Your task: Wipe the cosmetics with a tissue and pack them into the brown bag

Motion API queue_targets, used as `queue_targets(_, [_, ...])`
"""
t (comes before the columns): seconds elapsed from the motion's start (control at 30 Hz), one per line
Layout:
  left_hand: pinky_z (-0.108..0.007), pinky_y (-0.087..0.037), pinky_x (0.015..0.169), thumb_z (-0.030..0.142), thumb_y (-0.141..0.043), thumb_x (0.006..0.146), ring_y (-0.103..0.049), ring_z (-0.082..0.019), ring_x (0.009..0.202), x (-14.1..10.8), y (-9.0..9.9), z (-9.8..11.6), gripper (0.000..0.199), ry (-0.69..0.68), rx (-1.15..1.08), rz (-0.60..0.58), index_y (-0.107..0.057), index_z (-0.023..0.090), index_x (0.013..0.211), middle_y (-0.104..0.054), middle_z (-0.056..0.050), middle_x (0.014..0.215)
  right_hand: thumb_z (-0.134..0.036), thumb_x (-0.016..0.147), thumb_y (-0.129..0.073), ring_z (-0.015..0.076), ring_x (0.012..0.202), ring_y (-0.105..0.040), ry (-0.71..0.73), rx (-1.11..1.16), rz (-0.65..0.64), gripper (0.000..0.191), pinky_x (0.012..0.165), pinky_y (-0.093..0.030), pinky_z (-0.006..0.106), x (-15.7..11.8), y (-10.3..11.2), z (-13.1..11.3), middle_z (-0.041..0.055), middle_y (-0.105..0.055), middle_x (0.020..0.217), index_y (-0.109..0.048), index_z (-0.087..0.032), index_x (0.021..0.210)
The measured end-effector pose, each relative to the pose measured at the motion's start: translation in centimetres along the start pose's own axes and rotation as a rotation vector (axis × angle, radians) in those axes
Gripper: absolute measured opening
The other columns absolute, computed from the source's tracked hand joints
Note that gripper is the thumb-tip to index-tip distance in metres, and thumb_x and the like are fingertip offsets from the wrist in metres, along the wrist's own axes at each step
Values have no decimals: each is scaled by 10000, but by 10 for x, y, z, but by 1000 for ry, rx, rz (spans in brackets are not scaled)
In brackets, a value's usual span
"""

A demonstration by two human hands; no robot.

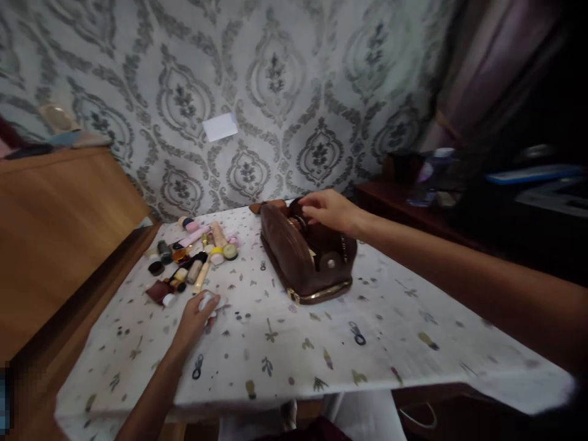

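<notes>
A brown handbag with gold trim stands on the table, its top gaping. Over its far side is my right hand, fingers loosely bent and a little apart, with nothing visible in them. Dark contents, hard to make out, lie inside the bag. Closer to me on the left, my left hand is closed round a small white container, partly hidden by the fingers. Just beyond that hand lies a spread of cosmetics: a dark red bottle with a white cap, a pale tube and a round pale green jar.
A white patterned cloth covers the table. Wooden furniture borders it on the left. At the right, a clear plastic bottle stands on a dark red surface. Behind is a patterned wall with a white card.
</notes>
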State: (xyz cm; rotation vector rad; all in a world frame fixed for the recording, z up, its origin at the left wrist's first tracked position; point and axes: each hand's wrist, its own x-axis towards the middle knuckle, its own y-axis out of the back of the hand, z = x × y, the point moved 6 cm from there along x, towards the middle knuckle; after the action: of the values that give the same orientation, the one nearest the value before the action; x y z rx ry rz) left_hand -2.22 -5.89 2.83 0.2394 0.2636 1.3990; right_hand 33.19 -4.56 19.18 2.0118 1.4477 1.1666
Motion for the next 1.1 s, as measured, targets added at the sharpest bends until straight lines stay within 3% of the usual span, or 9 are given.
queue_targets(0.2, [-191, -312, 375, 655, -640, 722, -434, -82, 422, 4, 2, -8, 499, -48, 4, -37, -526, 169, 728, -467, 46, 562, -190, 851, -521, 231, 862, -686, 290, 132, 186, 257, 807, -548, 357, -36, -20, -58, 103, -725, 994, -708, -155, 1024])
queue_targets(0.37, [-194, -326, 385, 643, -620, 755, -447, -87, 437, 7, 4, -12, 486, -81, -1, -57, -520, 168, 742, -486, 38, 581, -163, 892, -485, 224, 949, -674, 577, 312, 68, 231, 846, -547, 363, -76, -84, -95, 97, -701, 1016, -689, -193, 996])
queue_targets(0.47, [-197, -320, 386, 642, -613, 758, -452, -94, 439, 6, 2, -12, 481, -94, -8, -71, -530, 168, 750, -495, 40, 573, -134, 884, -475, 202, 890, -680, 583, 367, -73, 238, 803, -552, 334, -92, -134, -95, 96, -707, 984, -688, -188, 975])
queue_targets(0.63, [-206, -398, 456, 540, -538, 822, -532, -117, 503, 15, 11, -10, 373, -136, 141, -32, -557, 169, 787, -566, 17, 631, -143, 834, -492, 193, 772, -666, 379, 451, -267, 236, 717, -550, 326, -95, -206, -84, 94, -715, 925, -698, -163, 948])
queue_targets(0.7, [-218, -453, 531, 463, -512, 837, -590, -138, 592, 34, 30, -1, 309, -179, 298, 28, -600, 167, 842, -625, -7, 705, -152, 820, -502, 194, 787, -670, 247, 519, -327, 230, 710, -544, 316, -91, -229, -80, 91, -724, 926, -704, -161, 931])
queue_targets(0.8, [-243, -488, 628, 378, -496, 840, -629, -166, 731, 82, 78, 16, 287, -164, 467, 150, -635, 171, 984, -685, -33, 860, -142, 785, -515, 200, 764, -662, 62, 590, -340, 212, 689, -529, 308, -90, -251, -73, 77, -722, 842, -706, -154, 877])
queue_targets(0.9, [-292, -496, 774, 342, -538, 834, -631, -223, 950, 139, 130, 33, 304, -90, 710, 244, -646, 177, 1066, -701, -59, 995, -156, 792, -510, 198, 726, -642, 52, 595, -303, 209, 688, -506, 312, -94, -257, -71, 63, -707, 794, -706, -158, 864])
queue_targets(1.0, [-350, -488, 870, 369, -664, 793, -606, -279, 1075, 190, 161, 39, 341, 32, 948, 202, -657, 192, 1085, -697, -79, 1085, -184, 822, -505, 199, 744, -635, 124, 580, -280, 203, 709, -485, 315, -99, -255, -72, 59, -700, 809, -703, -172, 865])
queue_targets(1.1, [-408, -495, 927, 392, -741, 781, -595, -279, 1120, 230, 167, 34, 433, 139, 1140, 73, -634, 201, 1155, -661, -87, 1194, -178, 831, -497, 192, 729, -625, 149, 567, -277, 199, 696, -474, 305, -100, -253, -72, 55, -682, 792, -696, -177, 851])
